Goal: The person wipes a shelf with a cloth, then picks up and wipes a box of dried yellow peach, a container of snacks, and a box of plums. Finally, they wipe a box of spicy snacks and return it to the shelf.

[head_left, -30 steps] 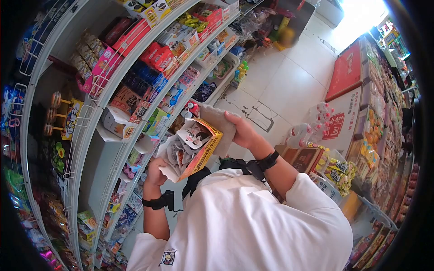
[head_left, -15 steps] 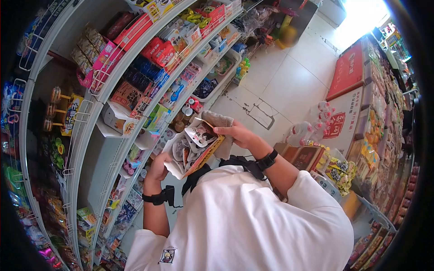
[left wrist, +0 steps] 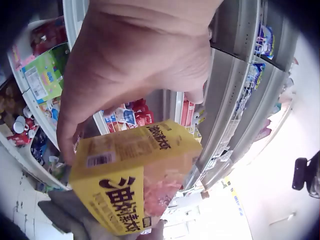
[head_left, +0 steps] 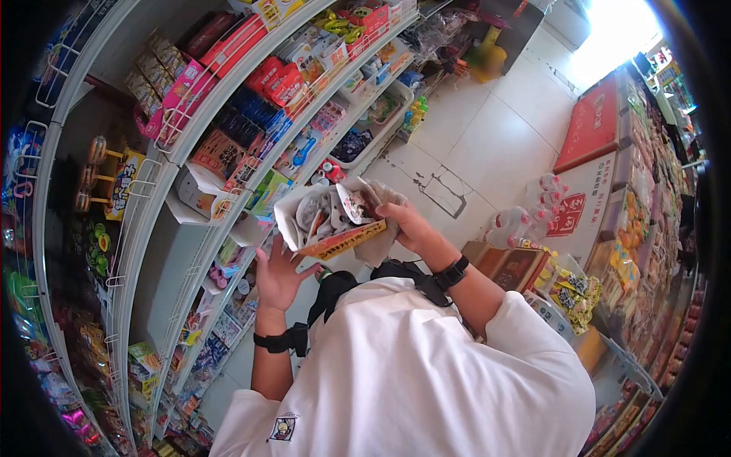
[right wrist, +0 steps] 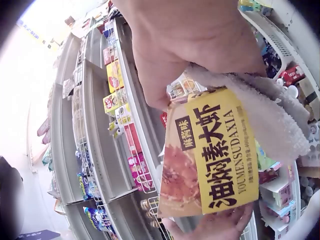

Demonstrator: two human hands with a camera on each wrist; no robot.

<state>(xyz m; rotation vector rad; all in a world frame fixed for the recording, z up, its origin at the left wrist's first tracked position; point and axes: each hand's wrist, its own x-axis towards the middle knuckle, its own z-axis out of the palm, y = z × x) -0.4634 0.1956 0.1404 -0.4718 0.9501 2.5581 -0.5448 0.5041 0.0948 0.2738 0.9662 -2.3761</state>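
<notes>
A yellow open-topped snack box [head_left: 344,244] with packets [head_left: 324,213] inside is held up in front of the chest. My right hand [head_left: 411,227] grips its right end, thumb at the rim, and also holds a grey cloth [head_left: 378,247] against that side. In the right wrist view the cloth [right wrist: 272,112] bunches beside the box's printed face [right wrist: 220,150]. My left hand [head_left: 279,282] has spread fingers at the box's lower left. The left wrist view shows this hand [left wrist: 140,60] over the box [left wrist: 125,172], its fingertips partly hidden.
Stocked shelves [head_left: 228,141] with wire guards run along the left, close to the left hand. Cartons [head_left: 506,266], bottles [head_left: 525,213] and bagged snacks [head_left: 575,293] stand on the right. Tiled floor [head_left: 487,129] stretches between, towards a bright opening.
The box has turned so its printed side faces the body more, and has risen slightly. My left hand has loosened from its left end and spread its fingers; the right hand keeps its grip.
</notes>
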